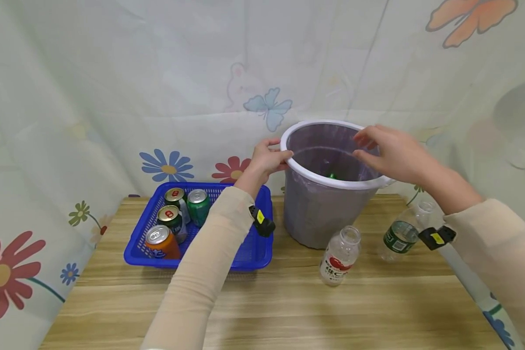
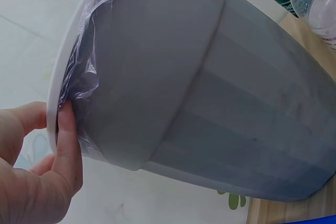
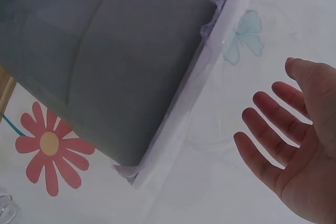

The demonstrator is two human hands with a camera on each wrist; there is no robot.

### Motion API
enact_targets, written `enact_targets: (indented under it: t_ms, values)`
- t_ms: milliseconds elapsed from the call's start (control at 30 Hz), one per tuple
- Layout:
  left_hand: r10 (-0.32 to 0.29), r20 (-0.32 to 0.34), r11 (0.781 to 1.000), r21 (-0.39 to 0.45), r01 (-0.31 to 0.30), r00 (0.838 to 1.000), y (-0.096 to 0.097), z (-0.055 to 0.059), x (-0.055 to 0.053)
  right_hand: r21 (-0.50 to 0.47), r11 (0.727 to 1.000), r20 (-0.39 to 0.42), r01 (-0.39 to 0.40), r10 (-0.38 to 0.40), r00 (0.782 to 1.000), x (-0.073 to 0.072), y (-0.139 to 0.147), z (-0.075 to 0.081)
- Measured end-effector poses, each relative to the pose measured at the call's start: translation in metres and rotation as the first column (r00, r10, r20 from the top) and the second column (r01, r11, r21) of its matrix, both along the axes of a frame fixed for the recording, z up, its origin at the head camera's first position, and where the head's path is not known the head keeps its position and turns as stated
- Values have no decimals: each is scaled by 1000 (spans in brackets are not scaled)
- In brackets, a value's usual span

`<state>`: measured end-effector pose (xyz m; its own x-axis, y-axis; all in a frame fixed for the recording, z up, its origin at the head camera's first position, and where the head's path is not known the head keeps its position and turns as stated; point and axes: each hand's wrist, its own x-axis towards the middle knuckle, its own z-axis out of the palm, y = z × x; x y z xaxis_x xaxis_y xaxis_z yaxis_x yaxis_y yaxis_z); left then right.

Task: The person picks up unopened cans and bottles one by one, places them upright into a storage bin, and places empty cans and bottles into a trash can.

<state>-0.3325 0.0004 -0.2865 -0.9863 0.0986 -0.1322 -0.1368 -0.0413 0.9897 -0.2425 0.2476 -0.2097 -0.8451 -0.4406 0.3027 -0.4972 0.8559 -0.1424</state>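
A grey trash bin (image 1: 323,209) with a white rim (image 1: 315,179) stands at the back of the table, lined with a clear plastic bag (image 2: 88,72). My left hand (image 1: 267,158) grips the rim on its left side, the thumb over the top and fingers beneath, as the left wrist view shows. Above the right part of the bin's mouth hovers my right hand (image 1: 393,153), holding nothing, its fingers spread and slightly bent. Deep inside the bin shows a small green shiny thing (image 1: 332,175), mostly hidden.
Left of the bin lies a blue plastic basket (image 1: 133,245) with an orange can (image 1: 163,242), a green can (image 1: 199,208) and two dark cans. An empty clear bottle (image 1: 340,255) with a red-and-white label stands before the bin; a green-labelled bottle (image 1: 400,237) is at right.
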Motion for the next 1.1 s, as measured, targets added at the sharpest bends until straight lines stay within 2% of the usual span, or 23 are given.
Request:
enact_targets:
  t_ms: [233,567,1100]
  values:
    - [0,4,1000,-2,0,1000,0,2,1,-2,1000,-123,4,-4,992,8,5,-10]
    - [3,4,1000,-4,-3,1000,0,3,3,-25,1000,-203,11,-16,979,24,10,-18]
    - [7,-2,1000,-4,-7,1000,2,3,3,-62,997,-217,55,-68,974,42,21,-36]
